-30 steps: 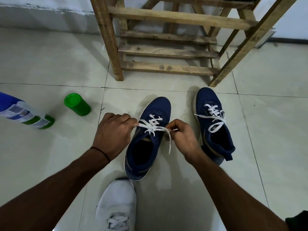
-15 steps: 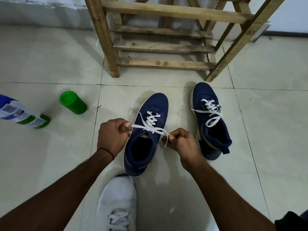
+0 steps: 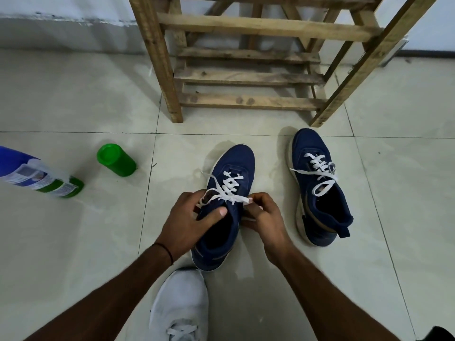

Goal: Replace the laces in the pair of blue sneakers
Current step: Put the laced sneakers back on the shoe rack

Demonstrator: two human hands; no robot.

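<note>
Over near blue sneaker (image 3: 237, 163), left hand (image 3: 187, 225), right hand (image 3: 269, 225), fingers (image 3: 259, 201) pinching white lace (image 3: 230, 190) (other sneaker (image 3: 307, 146) laced)

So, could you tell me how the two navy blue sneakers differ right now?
The middle navy blue sneaker has the left hand and right hand pinching its white lace; the right-side navy blue sneaker lies untouched, its looped lace slack. Both carry white laces.

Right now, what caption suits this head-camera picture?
Left hand and right hand pinch the white lace on one blue sneaker, its laced mate alongside.
</note>
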